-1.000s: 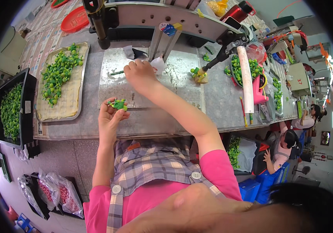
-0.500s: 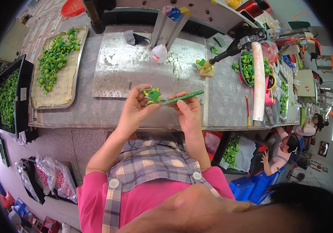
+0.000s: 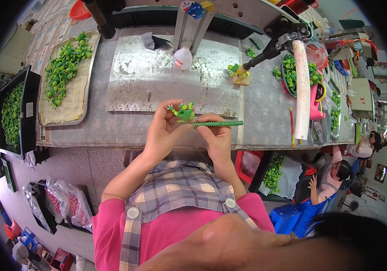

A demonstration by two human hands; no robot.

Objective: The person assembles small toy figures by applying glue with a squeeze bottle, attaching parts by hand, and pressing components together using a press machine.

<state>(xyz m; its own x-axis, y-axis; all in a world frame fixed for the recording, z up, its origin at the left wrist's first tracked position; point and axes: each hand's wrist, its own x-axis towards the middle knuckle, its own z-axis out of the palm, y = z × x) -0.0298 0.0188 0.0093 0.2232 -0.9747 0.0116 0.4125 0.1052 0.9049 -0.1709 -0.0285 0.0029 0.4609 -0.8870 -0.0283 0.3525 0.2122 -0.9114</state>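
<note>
While the head camera looks down over a grey metal workbench (image 3: pixel 265 104), both hands meet just above its near edge. The left hand (image 3: pixel 162 133) is closed on a small green plastic flower piece (image 3: pixel 183 111), pinched between thumb and fingertips with its leaves spreading upward. The right hand (image 3: pixel 218 137) is closed on a long green ribbed stem (image 3: pixel 218 123), which lies level and points right, its left end touching the flower piece. Beyond the hands a shiny steel plate (image 3: pixel 157 77) covers the middle of the bench, with a small white bottle (image 3: pixel 182 58) standing near its far edge. To the far left a tray (image 3: pixel 83 101) lined with pale cloth holds a scatter of green parts, and a black bin (image 3: pixel 26 113) beside it holds more. On the right a white tube (image 3: pixel 301 90) lies lengthwise next to a bowl of green pieces (image 3: pixel 293 72). Another person (image 3: pixel 333 174) sits low at the right, past the bench end.
</note>
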